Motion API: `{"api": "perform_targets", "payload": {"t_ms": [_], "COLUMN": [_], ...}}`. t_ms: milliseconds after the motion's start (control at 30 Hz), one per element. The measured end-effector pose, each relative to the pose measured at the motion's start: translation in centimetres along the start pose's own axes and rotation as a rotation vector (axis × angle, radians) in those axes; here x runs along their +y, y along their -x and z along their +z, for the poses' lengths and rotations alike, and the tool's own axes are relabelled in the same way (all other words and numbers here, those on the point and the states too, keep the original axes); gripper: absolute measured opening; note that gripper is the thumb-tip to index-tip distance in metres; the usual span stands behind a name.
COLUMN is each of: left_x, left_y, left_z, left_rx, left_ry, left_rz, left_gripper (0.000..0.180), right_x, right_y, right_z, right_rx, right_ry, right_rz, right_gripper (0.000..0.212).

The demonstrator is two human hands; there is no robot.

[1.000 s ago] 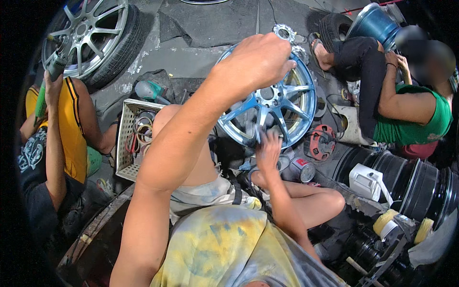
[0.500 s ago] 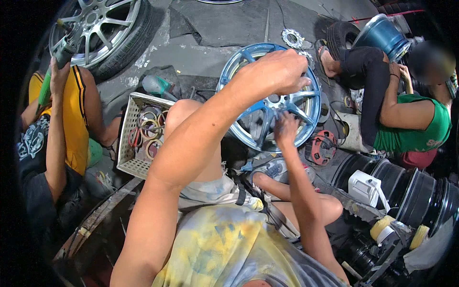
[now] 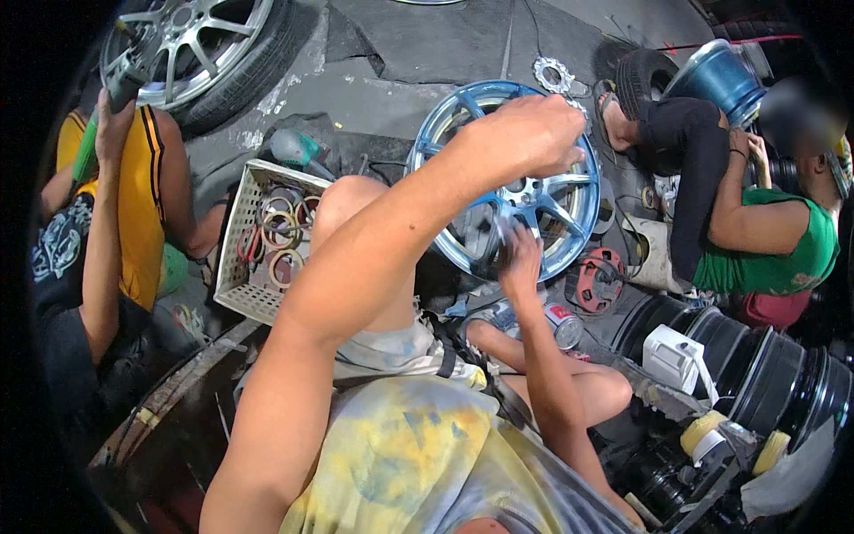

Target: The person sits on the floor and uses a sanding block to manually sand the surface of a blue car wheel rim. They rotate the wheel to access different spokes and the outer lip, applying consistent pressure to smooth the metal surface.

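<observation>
In the head view, the metallic-blue multi-spoke metal wheel (image 3: 530, 203) sits just beyond the person's legs, its spoked face toward the camera. The left hand (image 3: 538, 133) reaches across it to the far right of its rim, fingers bent down; whether they are clamped on the rim cannot be told. The right hand (image 3: 520, 258) is apart from the left, at the near spokes, and too blurred to tell whether it grips anything.

The right hand has just come back from beside the hub toward the near rim, while the left hand has stayed by the far right rim. This suggests rubbing strokes over one part of the face, with the wheel steadied.

To the left, a cream perforated plastic basket (image 3: 249, 304) holds several tan and yellowish tape rings (image 3: 286, 252) and a red-handled tool (image 3: 253, 247) along its left side. Near the wheel, to the right, stands a silver and red metal can (image 3: 564, 327); its contents cannot be seen.
</observation>
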State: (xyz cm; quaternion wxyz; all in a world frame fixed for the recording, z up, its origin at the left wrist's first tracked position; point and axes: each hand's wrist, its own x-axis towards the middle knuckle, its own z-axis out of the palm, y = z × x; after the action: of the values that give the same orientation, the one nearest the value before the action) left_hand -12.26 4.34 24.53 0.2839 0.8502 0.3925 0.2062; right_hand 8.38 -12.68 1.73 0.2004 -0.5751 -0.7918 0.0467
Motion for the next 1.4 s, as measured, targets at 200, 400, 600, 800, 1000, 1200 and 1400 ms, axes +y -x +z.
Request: {"api": "perform_targets", "payload": {"t_ms": [200,400,600,800,1000,1200,1400], "left_x": [0.5,-0.4,-0.4,-1.0,0.2,-1.6,-0.6], "left_y": [0.0,0.3,0.5,0.5,0.2,1.2,0.3], "left_z": [0.2,-0.2,0.0,0.1,-0.2,-0.8,-0.4], "left_rx": [0.007,0.029,0.013,0.045,-0.072,0.049,-0.02], "left_ry": [-0.057,-0.033,-0.086,-0.09,-0.06,-0.096,-0.008], "left_rz": [-0.035,-0.034,-0.082,-0.057,-0.096,-0.106,-0.084], "left_gripper": [0.038,0.038,0.037,0.038,0.039,0.039,0.038], "right_x": [3.0,-4.2,-6.1,-6.8,-0.5,-4.8,-0.3], "right_y": [-5.4,5.0,4.7,6.9,0.2,3.4,-2.3], "right_z": [1.8,-1.2,-1.5,-1.2,2.4,-1.9,-1.0], "right_rx": [-0.377,-0.068,-0.037,-0.068,0.237,-0.208,-0.386], "right_ry": [-0.01,0.072,0.069,0.086,0.133,0.104,0.273], "right_rz": [0.332,0.061,0.163,0.187,0.025,0.079,-0.221], "right_gripper": [0.036,0.041,0.041,0.05,0.053,0.041,0.03]}}
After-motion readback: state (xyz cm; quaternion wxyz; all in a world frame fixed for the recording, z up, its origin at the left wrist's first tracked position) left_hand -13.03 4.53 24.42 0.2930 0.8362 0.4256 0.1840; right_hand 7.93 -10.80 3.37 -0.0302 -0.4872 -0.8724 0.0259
